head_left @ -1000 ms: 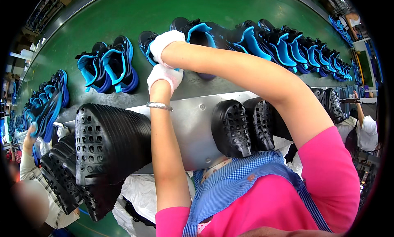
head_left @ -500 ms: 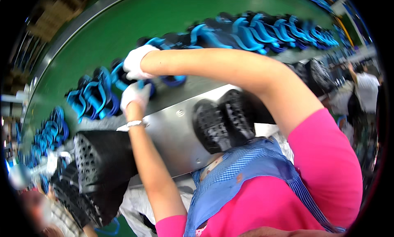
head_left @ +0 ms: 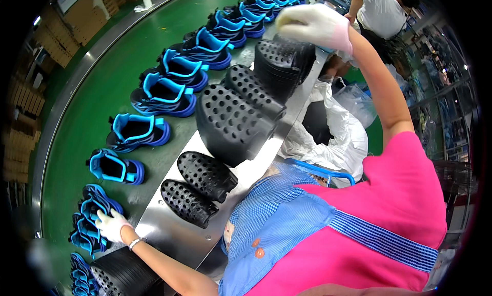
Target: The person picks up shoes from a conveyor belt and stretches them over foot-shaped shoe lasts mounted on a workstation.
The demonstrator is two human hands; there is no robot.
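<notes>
My left hand [head_left: 111, 226], in a white glove, reaches to the row of shoes at the lower left. Its fingers are spread and touch the collar of a black-and-blue sneaker [head_left: 96, 198]. My right hand [head_left: 313, 27], also gloved, is raised over the far end of a stack of black perforated shoe inserts [head_left: 279, 65]. Its fingers are curled together; what they hold, if anything, is hidden. A larger nested stack of inserts [head_left: 225, 119] lies nearer. Two loose perforated inserts [head_left: 207, 175] rest side by side on the metal ledge [head_left: 159, 214] before me.
Sneakers [head_left: 166, 93] stand in a long row on the green conveyor belt [head_left: 77, 137]. More stacked black inserts [head_left: 125, 270] lie at the lower left. A white plastic bag [head_left: 353, 147] is open at the right. Another person [head_left: 382, 11] is at the far right.
My hands were together at one sneaker and are now far apart, the left at lower left, the right at upper right. The view has turned; the ledge and shoe row appear at a steeper slant.
</notes>
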